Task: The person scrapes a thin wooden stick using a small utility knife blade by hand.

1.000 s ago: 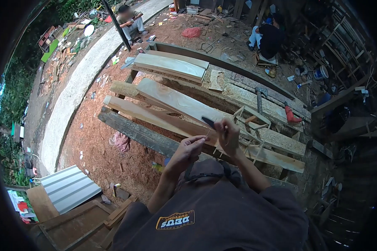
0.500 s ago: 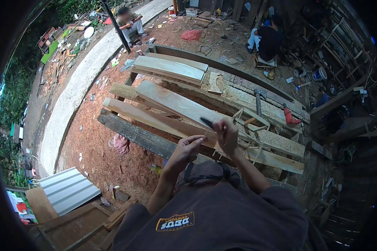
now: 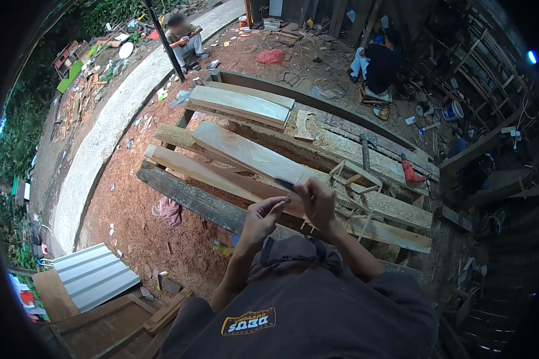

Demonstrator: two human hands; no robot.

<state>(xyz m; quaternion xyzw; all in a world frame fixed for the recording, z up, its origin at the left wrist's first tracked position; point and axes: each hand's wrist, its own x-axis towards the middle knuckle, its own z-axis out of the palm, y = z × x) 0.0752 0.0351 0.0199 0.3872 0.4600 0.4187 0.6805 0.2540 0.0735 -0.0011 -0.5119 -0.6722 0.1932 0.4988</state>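
My right hand [image 3: 320, 203] is closed around a knife, whose dark blade [image 3: 285, 184] points left and is partly blurred. My left hand [image 3: 262, 218] pinches a thin, pale sliver of wood [image 3: 290, 195] between thumb and fingertips. The two hands are close together, with the blade just above the sliver. Beyond them lies a wide pale plank [image 3: 245, 147] on the slatted bench. Right beside my right hand stands a small frame of thin wooden sticks [image 3: 354, 184], partly hidden by that hand.
A hammer [image 3: 366, 149] and a red power tool [image 3: 411, 171] lie on the bench's right side. More boards [image 3: 241, 103] rest at its far end. One person [image 3: 185, 42] sits by the path, another [image 3: 379, 64] at the back right. Shavings [image 3: 138, 209] cover the ground.
The knife has dropped lower, its blade now turned more edge-on and nearer the sliver. My right hand has shifted slightly down and left; my left hand keeps its pinch.
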